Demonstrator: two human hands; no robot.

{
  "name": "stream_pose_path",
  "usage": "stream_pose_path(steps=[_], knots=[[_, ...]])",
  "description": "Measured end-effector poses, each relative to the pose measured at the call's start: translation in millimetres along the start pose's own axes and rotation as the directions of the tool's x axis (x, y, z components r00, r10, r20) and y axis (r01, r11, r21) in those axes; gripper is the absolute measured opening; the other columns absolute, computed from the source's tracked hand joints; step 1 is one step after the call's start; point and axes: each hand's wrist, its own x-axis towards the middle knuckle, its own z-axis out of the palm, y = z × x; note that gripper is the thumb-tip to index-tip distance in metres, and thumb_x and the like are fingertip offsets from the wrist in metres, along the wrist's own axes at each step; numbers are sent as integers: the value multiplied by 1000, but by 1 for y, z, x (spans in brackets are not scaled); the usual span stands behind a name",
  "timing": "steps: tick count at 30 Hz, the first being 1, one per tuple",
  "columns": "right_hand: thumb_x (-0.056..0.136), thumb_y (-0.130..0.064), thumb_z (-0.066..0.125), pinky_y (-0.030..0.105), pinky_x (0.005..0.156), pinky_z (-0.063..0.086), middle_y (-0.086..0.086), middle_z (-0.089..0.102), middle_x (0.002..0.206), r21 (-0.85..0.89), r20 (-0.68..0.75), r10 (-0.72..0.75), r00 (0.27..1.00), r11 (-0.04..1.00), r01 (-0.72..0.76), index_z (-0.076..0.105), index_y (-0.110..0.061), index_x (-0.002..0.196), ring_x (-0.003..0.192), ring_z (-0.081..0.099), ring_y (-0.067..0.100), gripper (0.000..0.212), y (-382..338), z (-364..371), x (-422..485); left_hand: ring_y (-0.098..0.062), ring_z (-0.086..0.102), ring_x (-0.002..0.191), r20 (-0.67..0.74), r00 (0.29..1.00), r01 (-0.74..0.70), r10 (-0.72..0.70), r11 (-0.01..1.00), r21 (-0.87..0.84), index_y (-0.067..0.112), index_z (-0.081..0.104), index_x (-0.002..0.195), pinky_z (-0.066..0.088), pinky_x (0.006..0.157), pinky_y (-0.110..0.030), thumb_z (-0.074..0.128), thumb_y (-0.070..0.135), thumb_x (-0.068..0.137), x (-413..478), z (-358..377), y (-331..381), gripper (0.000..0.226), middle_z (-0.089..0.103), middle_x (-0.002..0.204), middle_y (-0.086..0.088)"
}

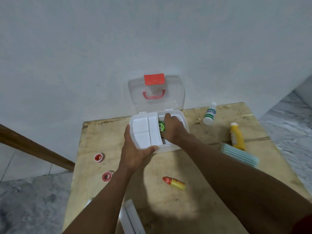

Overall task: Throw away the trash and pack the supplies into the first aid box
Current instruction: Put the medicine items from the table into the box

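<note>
first aid box (183,119): keep your left hand (135,149) gripping its 7 o'clock corner while your right hand (173,130), fingers curled around the green packet (162,126), seats it flat.

Divided tray (145,130) over box's (184,123) left half; right side open.

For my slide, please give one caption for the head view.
Left hand steadies open first aid box while right hand places green packet inside.

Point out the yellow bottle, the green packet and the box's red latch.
yellow bottle (237,138), head view, on its body.
green packet (162,126), head view, on its printed face.
red latch (154,79), head view, at its centre.
</note>
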Motion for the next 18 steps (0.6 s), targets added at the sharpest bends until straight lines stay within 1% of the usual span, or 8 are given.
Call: stream_pose_path(steps=[3, 5, 7, 8, 10, 12, 14, 18], knots=[[87, -4, 59, 38, 73, 44, 21, 60, 105, -20, -145, -37, 989, 999, 35, 51, 1, 116, 95, 59, 39, 30, 2, -7, -19, -1, 44, 107, 4, 1000, -6, 6, 1000, 1, 34, 22, 139, 37, 77, -7, 92, 29, 62, -2, -1, 3, 104, 41, 119, 22], [85, -2, 60, 41, 72, 46, 23, 61, 100, -17, -258, -70, 963, 998, 68, 57, 5, 108, 89, 59, 42, 24, 2, -12, -36, -3, 41, 110, 2, 1000, -17, 17, 1000, 10, 29, 23, 142, 35, 75, -5, 92, 25, 64, -4, -2, 5, 105, 39, 121, 18], [83, -1, 65, 41, 71, 47, 26, 62, 98, -5, -343, -60, 938, 998, 62, 61, 6, 104, 87, 60, 44, 22, 4, -17, -54, -4, 39, 111, 6, 1000, -24, 24, 1000, 9, 27, 23, 145, 39, 84, -13, 92, 25, 63, -5, -5, 4, 107, 38, 123, 18], [85, -4, 66, 41, 73, 47, 25, 63, 101, -6, -366, -46, 930, 999, 47, 62, 5, 107, 90, 60, 43, 24, 5, -19, -63, -5, 39, 113, 9, 1000, -24, 24, 1000, 11, 26, 22, 146, 39, 88, -19, 92, 26, 63, -5, -6, 3, 109, 38, 124, 18], [90, -16, 66, 38, 83, 46, 21, 63, 112, -12, -369, 5, 929, 1000, -11, 61, -2, 118, 100, 60, 39, 32, 12, -20, -81, -5, 39, 114, 22, 1000, -23, 23, 1000, 11, 26, 23, 148, 37, 89, -23, 91, 26, 64, -7, -8, 3, 108, 38, 125, 19], [92, -23, 66, 38, 90, 46, 18, 62, 119, -9, -358, 71, 931, 997, -80, 59, -6, 126, 107, 60, 35, 39, 22, -18, -98, -5, 41, 113, 34, 999, -25, 25, 1000, 5, 27, 26, 146, 37, 84, -18, 90, 25, 66, -9, -9, 4, 103, 41, 123, 20], [90, -23, 68, 41, 89, 47, 20, 63, 116, -11, -367, 108, 924, 993, -121, 60, -4, 124, 106, 60, 38, 40, 35, -15, -115, -5, 43, 112, 42, 999, -27, 27, 1000, 0, 27, 27, 144, 37, 84, -17, 90, 25, 66, -9, -10, 4, 100, 43, 123, 19], [84, -15, 73, 44, 81, 49, 25, 64, 105, -73, -368, 157, 916, 978, -197, 64, 3, 114, 97, 61, 44, 36, 65, -17, -141, -8, 42, 113, 43, 999, -9, 8, 1000, 29, 26, 25, 146, 37, 93, -29, 91, 33, 64, -7, -9, 2, 105, 43, 126, 17]])
